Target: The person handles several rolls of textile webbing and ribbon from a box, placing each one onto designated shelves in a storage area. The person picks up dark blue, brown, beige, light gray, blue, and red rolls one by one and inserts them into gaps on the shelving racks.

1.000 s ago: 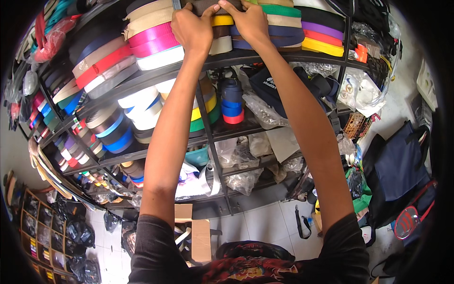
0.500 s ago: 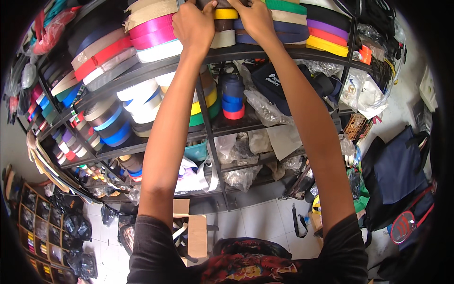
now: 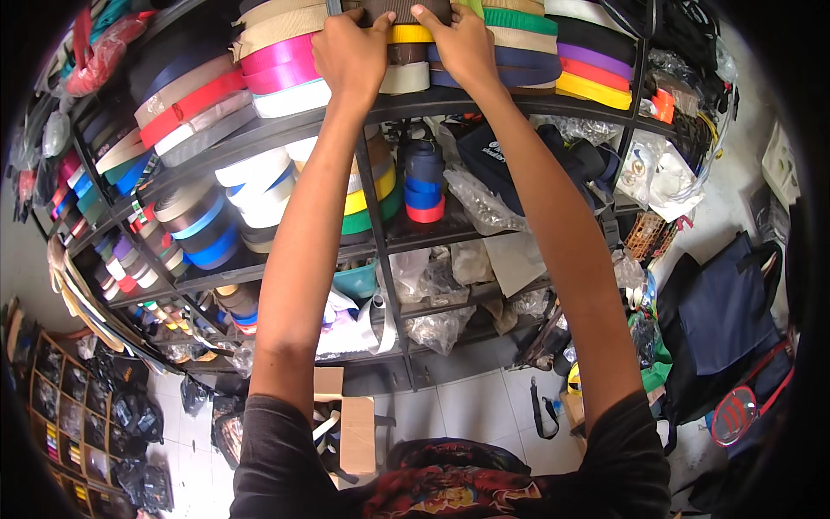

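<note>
Both arms stretch up to the upper shelf, where a brown webbing roll (image 3: 406, 12) lies at the top of a stack. My left hand (image 3: 351, 59) closes on its left side and my right hand (image 3: 463, 52) on its right, thumbs against its front. Most of the other fingers are hidden behind the rolls. Below it in the stack are a thin yellow roll (image 3: 410, 34), a dark brown roll (image 3: 406, 54) and a cream roll (image 3: 405, 79). Pink rolls (image 3: 278, 64) are left of my left hand; a green roll (image 3: 520, 21) is right of my right hand.
A black shelf rack (image 3: 519, 105) holds several more webbing rolls. Lower down stand blue and red rolls (image 3: 424, 192) and plastic bags (image 3: 480, 203). An open cardboard box (image 3: 357, 432) sits on the tiled floor. Dark bags (image 3: 722, 303) and a racket (image 3: 736, 415) are at the right.
The view has shifted slightly, and the shelf and hands sit a little lower in it. My thumbs now show more fully on the brown webbing roll; both hands stay at its sides.
</note>
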Demonstrator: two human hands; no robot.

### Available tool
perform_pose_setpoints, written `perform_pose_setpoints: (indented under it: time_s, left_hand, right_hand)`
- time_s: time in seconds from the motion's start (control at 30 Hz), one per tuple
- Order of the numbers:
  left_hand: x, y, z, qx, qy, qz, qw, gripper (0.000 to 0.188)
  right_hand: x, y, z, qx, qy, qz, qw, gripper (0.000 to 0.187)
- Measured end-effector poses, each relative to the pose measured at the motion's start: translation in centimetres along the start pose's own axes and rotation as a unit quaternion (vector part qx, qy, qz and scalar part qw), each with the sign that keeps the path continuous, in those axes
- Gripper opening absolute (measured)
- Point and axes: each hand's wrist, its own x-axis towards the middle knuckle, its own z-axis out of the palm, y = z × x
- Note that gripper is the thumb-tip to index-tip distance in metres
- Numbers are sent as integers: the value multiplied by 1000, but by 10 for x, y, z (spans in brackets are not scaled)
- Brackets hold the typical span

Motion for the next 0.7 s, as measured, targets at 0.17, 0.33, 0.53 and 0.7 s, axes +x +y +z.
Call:
perform_pose_setpoints:
  time_s: [0.17, 0.33, 0.53, 0.7]
  left_hand:
    - [0, -19, 6, 7, 43, 39, 998, 42]
    - [0, -15, -2, -38, -9, -10, 999, 38]
    - [-5, -7, -10, -5, -20, 72, 997, 32]
    - [-15, -42, -40, -141, -52, 148, 978, 31]
  right_hand:
    - [8, 19, 10, -15, -6, 13, 1000, 72]
    - [8, 19, 7, -42, -7, -16, 999, 62]
    - [-2, -1, -3, -33, 13, -16, 999, 50]
    - [-17, -11, 9, -34, -32, -11, 999, 51]
